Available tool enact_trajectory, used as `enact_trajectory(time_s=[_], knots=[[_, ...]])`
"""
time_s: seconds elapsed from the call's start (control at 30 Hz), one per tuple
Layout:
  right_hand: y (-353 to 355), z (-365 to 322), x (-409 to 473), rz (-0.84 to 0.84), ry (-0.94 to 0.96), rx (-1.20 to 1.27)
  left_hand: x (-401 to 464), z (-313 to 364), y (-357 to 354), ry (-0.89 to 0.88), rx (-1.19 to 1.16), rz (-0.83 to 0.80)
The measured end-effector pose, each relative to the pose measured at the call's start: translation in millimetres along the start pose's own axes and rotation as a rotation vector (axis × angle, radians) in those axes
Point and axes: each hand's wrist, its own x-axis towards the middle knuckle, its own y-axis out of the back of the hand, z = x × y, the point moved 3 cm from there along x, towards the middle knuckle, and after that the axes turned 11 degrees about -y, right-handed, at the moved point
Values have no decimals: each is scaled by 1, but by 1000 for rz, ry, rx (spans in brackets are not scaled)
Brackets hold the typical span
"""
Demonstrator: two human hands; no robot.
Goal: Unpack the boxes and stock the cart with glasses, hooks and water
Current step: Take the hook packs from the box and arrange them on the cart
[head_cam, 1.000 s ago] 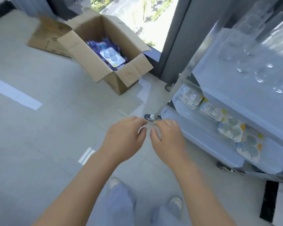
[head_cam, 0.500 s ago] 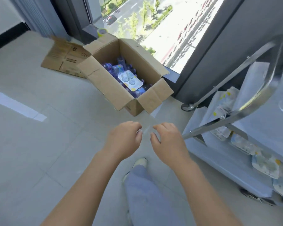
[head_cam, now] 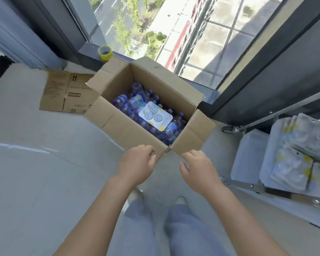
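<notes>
an open cardboard box (head_cam: pixel 129 126) sits on the pale floor (head_cam: pixel 35 182) by the window, and the person's two hands hover just short of its near corner, one on each side. the left hand (head_cam: pixel 137 166) has its fingers (head_cam: pixel 151 159) loosely curled and holds nothing; the right hand (head_cam: pixel 198 168) is the same, fingers relaxed and bent, thumb out, nothing in it. neither hand touches the box. inside, purple-tinted water bottles (head_cam: pixel 129 102) lie packed together, and on top of them rests a white card of hooks (head_cam: pixel 155 115) with round pale-blue pieces and yellow spots. to the right stands the cart (head_cam: pixel 248 159), its lower shelf carrying more hook packs (head_cam: pixel 292 163). a flattened carton (head_cam: pixel 67 91) lies behind the box, and a yellow tape roll (head_cam: pixel 105 52) sits on the sill.
</notes>
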Motion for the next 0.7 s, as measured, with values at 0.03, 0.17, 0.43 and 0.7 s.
enact_trajectory(time_s=[0.03, 0.17, 0.43, 0.7], knots=[[-5, -5, 14, -35, -26, 4, 18, -11, 4, 2, -5, -22], [-43, -23, 79, -200, -238, 135, 111, -65, 7, -11, 2, -131], [-156, -52, 204, -260, -877, 797, 249, -153, -24, -84, 67, -360], [-260, -49, 306, -275, -1393, 1513, 333, -211, -81, -78, 167, -365]])
